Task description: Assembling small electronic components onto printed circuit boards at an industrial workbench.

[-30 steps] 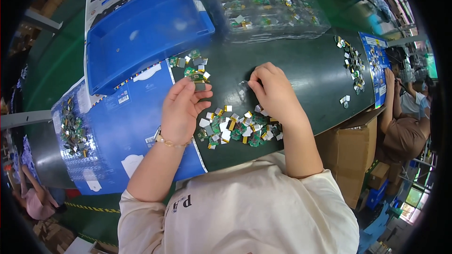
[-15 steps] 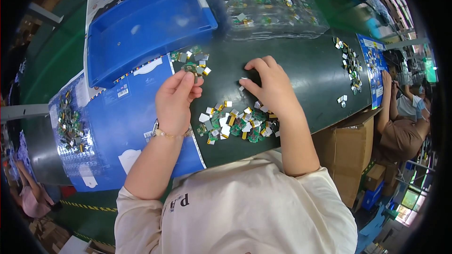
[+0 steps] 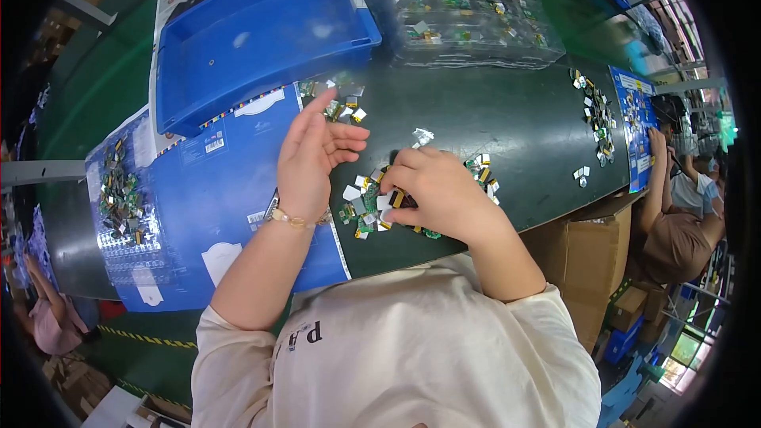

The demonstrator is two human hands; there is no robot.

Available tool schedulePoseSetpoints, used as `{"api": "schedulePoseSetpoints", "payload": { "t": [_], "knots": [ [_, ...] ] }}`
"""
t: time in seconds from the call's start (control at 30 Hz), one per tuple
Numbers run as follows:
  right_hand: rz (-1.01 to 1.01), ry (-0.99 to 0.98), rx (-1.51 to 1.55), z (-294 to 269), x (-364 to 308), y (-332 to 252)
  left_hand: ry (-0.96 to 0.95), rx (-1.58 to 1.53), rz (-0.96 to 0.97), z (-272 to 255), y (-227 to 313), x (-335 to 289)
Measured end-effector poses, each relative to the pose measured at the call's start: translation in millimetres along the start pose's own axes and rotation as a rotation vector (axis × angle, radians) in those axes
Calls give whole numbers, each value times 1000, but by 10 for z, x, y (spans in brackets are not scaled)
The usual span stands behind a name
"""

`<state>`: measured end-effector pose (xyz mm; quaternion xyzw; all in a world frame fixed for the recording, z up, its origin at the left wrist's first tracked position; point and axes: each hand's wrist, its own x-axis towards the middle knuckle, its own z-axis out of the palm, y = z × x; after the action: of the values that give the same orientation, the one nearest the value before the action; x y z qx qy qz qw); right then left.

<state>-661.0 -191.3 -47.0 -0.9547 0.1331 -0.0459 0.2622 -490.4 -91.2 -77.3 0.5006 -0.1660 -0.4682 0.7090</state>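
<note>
My left hand (image 3: 313, 154) is raised over the edge of the blue printed sheet (image 3: 230, 190), fingers stretched and slightly spread, holding nothing. Beyond it sits a small heap of green circuit boards with silver and yellow pieces (image 3: 349, 105). My right hand (image 3: 444, 190) curves over a larger pile of similar small boards (image 3: 366, 198), partly hiding it. Its thumb and index finger are apart on either side of a few pieces, with no firm grip visible. Just past its knuckles, a few whitish pieces (image 3: 422, 137) lie on the dark table (image 3: 507, 119).
A blue plastic bin (image 3: 261, 51) stands at the far left, beside stacked clear trays (image 3: 476, 16) holding boards. More boards (image 3: 121, 198) lie on clear plastic at left, and others (image 3: 596, 115) at right. A cardboard box (image 3: 583, 257) stands by the table edge; another person (image 3: 674, 230) works beyond it.
My left hand has let go of the small circuit board and opened. My right hand has moved nearer me, down onto the larger pile. Whitish pieces now show beyond it.
</note>
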Motion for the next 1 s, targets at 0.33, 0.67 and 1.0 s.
{"api": "schedulePoseSetpoints", "payload": {
  "t": [0.33, 0.67, 1.0],
  "knots": [
    [-20, 32, 76, 2, 7, -30, -17, 29, 9, -17, -46, -3],
    [-28, 106, 279, -58, 84, -20, -342, -216, 243, -291, -123, -9],
    [55, 493, 259, -174, 227, -163, -358, 52, -28, 62, -45, -235]
  ]
}}
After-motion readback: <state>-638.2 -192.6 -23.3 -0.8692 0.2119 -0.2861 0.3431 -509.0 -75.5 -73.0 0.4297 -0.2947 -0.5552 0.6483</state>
